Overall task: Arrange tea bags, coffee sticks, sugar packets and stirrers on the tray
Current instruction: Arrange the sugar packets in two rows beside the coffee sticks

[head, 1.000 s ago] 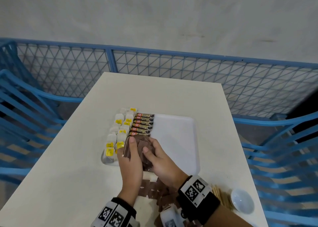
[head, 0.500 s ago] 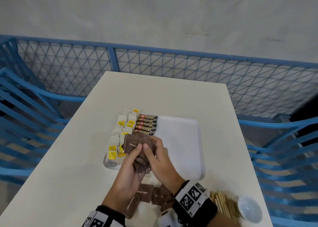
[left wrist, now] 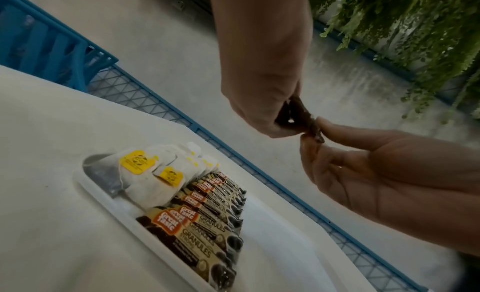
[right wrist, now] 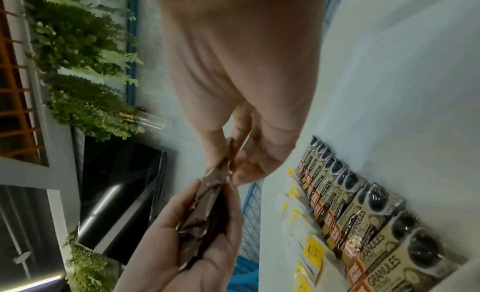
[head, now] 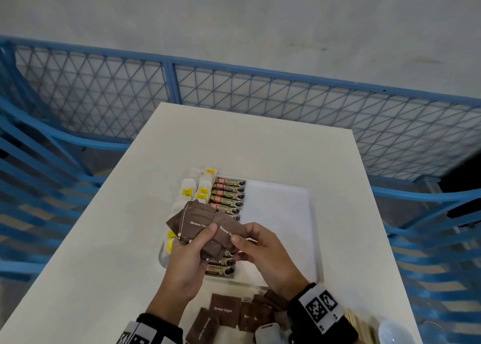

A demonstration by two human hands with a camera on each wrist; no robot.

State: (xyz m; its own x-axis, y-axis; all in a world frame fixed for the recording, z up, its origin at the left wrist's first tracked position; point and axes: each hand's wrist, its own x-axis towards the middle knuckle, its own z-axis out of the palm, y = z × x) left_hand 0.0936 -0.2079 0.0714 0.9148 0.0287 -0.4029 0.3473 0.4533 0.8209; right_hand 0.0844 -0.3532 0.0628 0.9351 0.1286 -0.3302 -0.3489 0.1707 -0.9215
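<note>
My left hand [head: 205,239] holds a fan of brown sugar packets [head: 200,221] above the near left part of the white tray [head: 281,213]. My right hand [head: 242,235] pinches the rightmost packet of the fan between thumb and fingers. In the left wrist view the packets [left wrist: 301,115] show edge-on between both hands. In the right wrist view the packets [right wrist: 207,210] lie in the left palm. Tea bags [head: 187,190] with yellow tags fill the tray's left column, and coffee sticks [head: 229,195] lie in a row beside them. The tray's right half is bare.
Several loose brown sugar packets [head: 225,308] lie on the white table [head: 117,239] in front of the tray. Wooden stirrers [head: 356,323] and a small white bowl [head: 395,333] sit at the near right corner. A blue mesh fence [head: 260,96] surrounds the table.
Both hands have lifted the sugar packets off the tray's near left part. The left hand has turned and spread them into a fan, and the right hand now pinches one.
</note>
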